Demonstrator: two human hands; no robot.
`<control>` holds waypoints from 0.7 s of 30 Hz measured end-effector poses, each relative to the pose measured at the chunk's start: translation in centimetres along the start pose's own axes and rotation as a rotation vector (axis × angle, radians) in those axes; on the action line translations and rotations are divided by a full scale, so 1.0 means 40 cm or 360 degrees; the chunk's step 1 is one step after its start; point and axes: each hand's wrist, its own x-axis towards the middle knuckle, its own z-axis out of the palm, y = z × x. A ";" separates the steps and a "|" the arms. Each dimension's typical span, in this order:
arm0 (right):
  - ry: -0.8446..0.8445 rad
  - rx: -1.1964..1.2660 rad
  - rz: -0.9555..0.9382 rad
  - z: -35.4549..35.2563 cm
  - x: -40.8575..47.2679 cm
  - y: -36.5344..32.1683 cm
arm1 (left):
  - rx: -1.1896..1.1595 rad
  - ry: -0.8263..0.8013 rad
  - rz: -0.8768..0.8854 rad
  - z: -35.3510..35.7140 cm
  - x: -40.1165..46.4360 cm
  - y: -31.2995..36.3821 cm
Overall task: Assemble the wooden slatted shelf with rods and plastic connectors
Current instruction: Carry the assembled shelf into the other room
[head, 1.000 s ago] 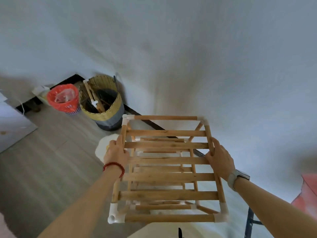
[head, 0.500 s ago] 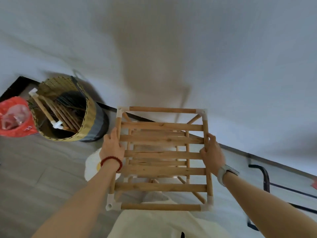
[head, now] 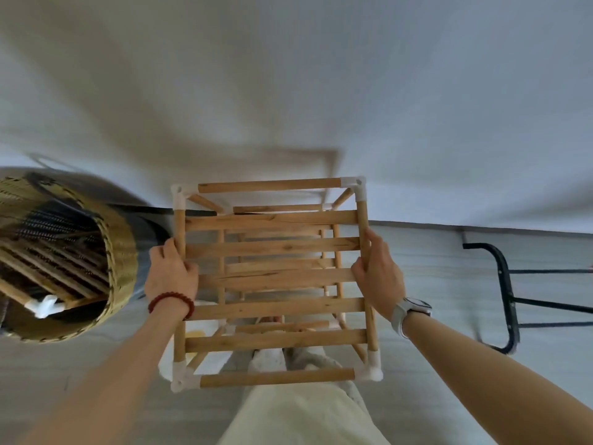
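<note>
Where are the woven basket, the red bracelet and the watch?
woven basket [head: 123,252]: head view, on its right rim.
red bracelet [head: 171,301]: head view, on the beads across the left wrist.
watch [head: 414,308]: head view, on its face at the right wrist.

A woven basket [head: 122,252] and black metal frame [head: 510,303] stand on the grey floor [head: 449,268].

woven basket [head: 122,252] blurred, cut off at left edge, black metal frame [head: 510,303] cut off right
</note>
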 end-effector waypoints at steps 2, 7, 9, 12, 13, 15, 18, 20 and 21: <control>0.0003 0.0016 -0.0001 0.019 -0.001 -0.020 | 0.0055 -0.0031 0.0011 -0.005 0.031 -0.014; 0.0005 0.0011 0.0168 0.037 -0.030 -0.045 | 0.0138 -0.0117 0.0110 -0.019 0.061 -0.016; -0.0017 0.0020 0.0255 0.036 -0.046 -0.038 | 0.0169 -0.0140 0.0135 -0.020 0.059 -0.008; -0.0046 -0.0034 0.0294 0.034 -0.047 -0.027 | 0.0241 -0.0185 0.0151 -0.014 0.059 0.006; -0.0058 -0.0054 0.0301 0.034 -0.037 -0.021 | 0.0254 -0.0200 0.0154 -0.009 0.064 0.011; -0.0080 -0.0093 0.0308 0.033 -0.005 -0.011 | 0.0263 -0.0211 0.0159 0.004 0.081 0.030; -0.0076 -0.0128 0.0313 0.031 0.049 0.007 | 0.0252 -0.0208 0.0161 0.028 0.106 0.065; -0.0076 -0.0140 0.0299 0.033 0.076 0.021 | 0.0259 -0.0199 0.0171 0.043 0.119 0.084; -0.0084 -0.0139 0.0294 0.035 0.086 0.030 | 0.0266 -0.0193 0.0168 0.052 0.123 0.091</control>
